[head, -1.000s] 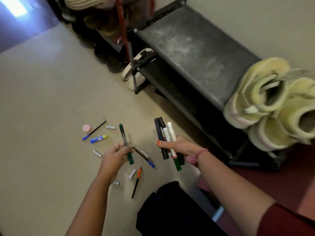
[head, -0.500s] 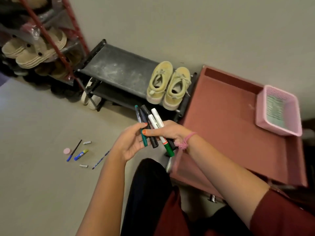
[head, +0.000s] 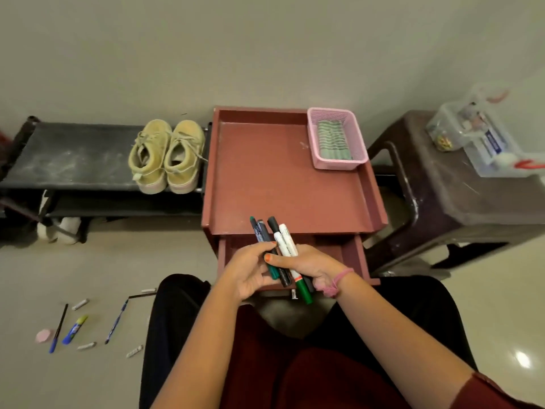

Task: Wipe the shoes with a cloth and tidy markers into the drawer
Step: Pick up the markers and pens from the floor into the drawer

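Observation:
My right hand (head: 312,265) grips a bundle of several markers (head: 281,240), black, white and green, held upright over the open drawer (head: 352,255) of a reddish-brown cabinet (head: 265,172). My left hand (head: 249,271) touches the bundle from the left, its fingers curled round the dark green marker. A pair of yellow shoes (head: 166,156) stands on the black shoe rack (head: 67,156) left of the cabinet. A folded green cloth (head: 333,140) lies in a pink basket (head: 358,160) on the cabinet top.
Pens (head: 59,326), a glue stick (head: 75,329), chalk pieces (head: 87,346) and a pink eraser (head: 44,335) lie scattered on the floor at lower left. A dark plastic stool (head: 460,187) with a clear box (head: 483,137) stands to the right.
My view swung right from the floor to the cabinet. Both hands carried the markers from the floor area to above the open drawer, and the left hand's green marker joined the bundle.

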`<state>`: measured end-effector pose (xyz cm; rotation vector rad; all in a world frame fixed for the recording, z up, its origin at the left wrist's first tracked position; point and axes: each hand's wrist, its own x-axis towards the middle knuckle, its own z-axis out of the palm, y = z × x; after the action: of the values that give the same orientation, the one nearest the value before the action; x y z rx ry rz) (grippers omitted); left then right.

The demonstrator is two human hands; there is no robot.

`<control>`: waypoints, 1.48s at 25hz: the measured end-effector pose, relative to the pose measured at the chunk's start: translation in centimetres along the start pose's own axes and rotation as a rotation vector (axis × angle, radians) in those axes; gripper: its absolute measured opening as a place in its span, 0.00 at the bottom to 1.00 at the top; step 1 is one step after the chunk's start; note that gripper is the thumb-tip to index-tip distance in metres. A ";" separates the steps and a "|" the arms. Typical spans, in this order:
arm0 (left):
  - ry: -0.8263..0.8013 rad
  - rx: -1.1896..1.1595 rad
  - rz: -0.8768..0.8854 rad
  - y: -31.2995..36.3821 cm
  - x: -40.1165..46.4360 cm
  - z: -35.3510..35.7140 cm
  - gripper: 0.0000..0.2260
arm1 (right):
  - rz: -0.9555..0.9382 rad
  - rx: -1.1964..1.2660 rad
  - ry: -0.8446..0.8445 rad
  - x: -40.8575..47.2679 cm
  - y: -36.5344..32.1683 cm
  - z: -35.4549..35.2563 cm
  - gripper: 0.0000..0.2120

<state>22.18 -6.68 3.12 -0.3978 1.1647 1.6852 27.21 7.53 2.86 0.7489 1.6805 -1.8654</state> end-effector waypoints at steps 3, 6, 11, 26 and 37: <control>0.009 0.064 -0.078 -1.7 2.2 2.5 0.10 | 0.022 0.034 0.030 -0.7 2.2 -2.9 0.13; 0.014 0.107 -0.165 -3.0 4.3 4.1 0.11 | 0.085 -0.018 0.078 -0.9 3.8 -5.4 0.19; -0.002 0.196 -0.323 -4.6 8.1 5.3 0.11 | 0.220 -0.034 0.107 0.2 6.2 -8.5 0.23; 0.178 0.113 -0.349 -6.2 18.3 6.0 0.09 | 0.434 -0.055 0.270 7.5 7.0 -15.1 0.19; 0.399 0.141 -0.129 -10.5 22.7 4.6 0.09 | 0.327 -0.025 0.518 12.9 10.6 -15.1 0.20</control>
<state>22.45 9.82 -16.21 -0.7274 1.5025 1.4392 26.29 21.34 -14.86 1.4953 1.7327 -1.4979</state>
